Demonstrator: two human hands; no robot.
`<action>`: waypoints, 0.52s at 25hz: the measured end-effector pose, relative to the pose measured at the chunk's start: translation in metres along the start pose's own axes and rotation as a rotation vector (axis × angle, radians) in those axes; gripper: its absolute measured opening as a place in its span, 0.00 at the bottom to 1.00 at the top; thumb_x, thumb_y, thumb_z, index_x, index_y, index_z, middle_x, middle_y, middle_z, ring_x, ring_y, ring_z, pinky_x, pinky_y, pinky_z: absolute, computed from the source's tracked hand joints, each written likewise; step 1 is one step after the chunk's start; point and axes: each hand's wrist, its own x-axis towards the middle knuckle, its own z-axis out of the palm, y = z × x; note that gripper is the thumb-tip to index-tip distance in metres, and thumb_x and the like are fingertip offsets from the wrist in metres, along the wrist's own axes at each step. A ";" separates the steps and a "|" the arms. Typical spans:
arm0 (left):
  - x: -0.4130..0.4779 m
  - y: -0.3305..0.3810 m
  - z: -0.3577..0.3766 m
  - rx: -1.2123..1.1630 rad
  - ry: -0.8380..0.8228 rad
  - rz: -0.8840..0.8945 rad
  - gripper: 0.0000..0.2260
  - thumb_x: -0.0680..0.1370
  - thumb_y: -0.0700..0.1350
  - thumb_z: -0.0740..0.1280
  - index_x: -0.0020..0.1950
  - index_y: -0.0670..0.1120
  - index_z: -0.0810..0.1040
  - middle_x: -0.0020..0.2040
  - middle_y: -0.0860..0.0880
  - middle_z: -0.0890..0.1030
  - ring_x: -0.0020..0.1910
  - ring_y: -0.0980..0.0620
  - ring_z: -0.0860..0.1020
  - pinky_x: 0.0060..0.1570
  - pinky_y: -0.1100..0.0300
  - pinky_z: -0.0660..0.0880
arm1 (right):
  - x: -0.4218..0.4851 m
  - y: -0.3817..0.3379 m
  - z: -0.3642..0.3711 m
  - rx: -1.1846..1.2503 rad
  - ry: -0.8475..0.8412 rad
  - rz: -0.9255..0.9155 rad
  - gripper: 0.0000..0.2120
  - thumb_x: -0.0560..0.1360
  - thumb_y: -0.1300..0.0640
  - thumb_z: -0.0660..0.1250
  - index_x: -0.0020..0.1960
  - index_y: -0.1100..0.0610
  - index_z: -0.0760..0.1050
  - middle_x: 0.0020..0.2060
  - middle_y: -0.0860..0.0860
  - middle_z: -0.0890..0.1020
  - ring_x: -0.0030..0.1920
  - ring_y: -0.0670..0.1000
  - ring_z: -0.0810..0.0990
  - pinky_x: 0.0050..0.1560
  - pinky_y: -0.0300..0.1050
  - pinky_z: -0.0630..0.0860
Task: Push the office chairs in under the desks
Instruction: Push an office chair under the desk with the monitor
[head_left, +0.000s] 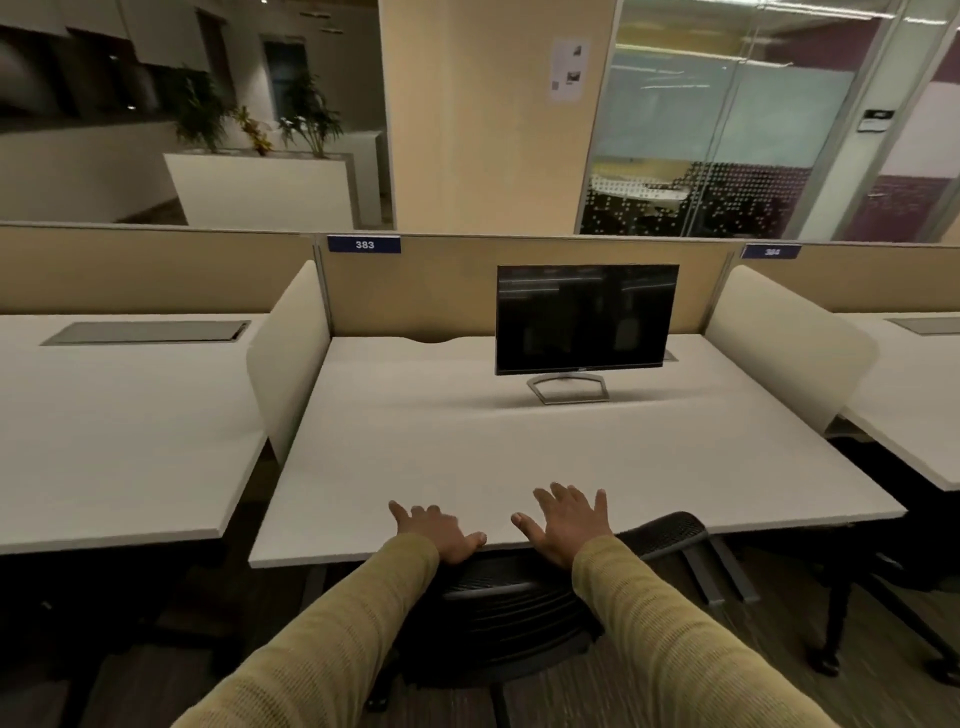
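Both hands spread flat and released, clasping nothing: left hand (439, 531) and right hand (566, 522) poised over the front edge of the bench (597, 452), just above the top of the backrest of the office chair (506, 597). Probably palms forward so as to shove the mesh back rather than take it in a grip; actual contact with the backrest hard to tell. Chair directly below, seat seemingly already beneath the bench, backrest close against the edge. Dark monitor (586, 318) standing far back on the bench, well apart from the hands. Low divider panels either side, number plate 383 (364, 243) on the rear partition. Another dark chair base (872, 613) to the right, under the neighbouring bench, clear of the path.
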 end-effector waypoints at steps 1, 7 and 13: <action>-0.005 0.010 0.002 -0.001 -0.026 -0.042 0.38 0.78 0.72 0.46 0.77 0.49 0.67 0.77 0.41 0.66 0.76 0.37 0.61 0.71 0.27 0.41 | 0.000 0.017 0.000 -0.017 -0.035 0.004 0.36 0.78 0.29 0.43 0.77 0.49 0.61 0.77 0.53 0.63 0.76 0.56 0.59 0.74 0.69 0.44; -0.047 0.044 0.038 -0.203 0.190 -0.293 0.34 0.80 0.68 0.45 0.68 0.49 0.78 0.68 0.44 0.77 0.68 0.41 0.72 0.72 0.32 0.54 | -0.012 0.100 0.017 -0.070 -0.121 0.032 0.44 0.74 0.25 0.37 0.65 0.52 0.76 0.63 0.53 0.79 0.66 0.58 0.73 0.72 0.69 0.51; -0.087 0.070 0.066 -0.266 0.279 -0.351 0.32 0.81 0.67 0.45 0.62 0.50 0.80 0.63 0.47 0.79 0.64 0.43 0.73 0.65 0.39 0.66 | -0.040 0.115 0.030 -0.075 -0.041 -0.062 0.44 0.74 0.25 0.38 0.65 0.54 0.74 0.63 0.53 0.79 0.65 0.57 0.74 0.72 0.67 0.55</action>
